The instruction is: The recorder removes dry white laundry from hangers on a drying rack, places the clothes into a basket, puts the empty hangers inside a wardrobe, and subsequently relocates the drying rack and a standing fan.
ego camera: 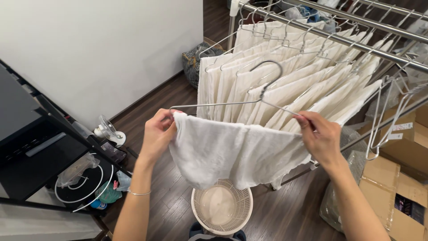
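Pinching a crinkled white cloth [236, 151] onto a thin wire hanger [249, 96] — left hand [158, 134], right hand [321, 136] both closed on it.

- towel [232, 151]: white cloth, rough and matt
- hanger [249, 96]: thin grey metal wire, dull sheen
- rail [339, 38]: glossy metal tube
- basket [221, 205]: pale perforated plastic, probably
- floor [156, 107]: dark wood, smooth
- box [401, 187]: brown cardboard, matt
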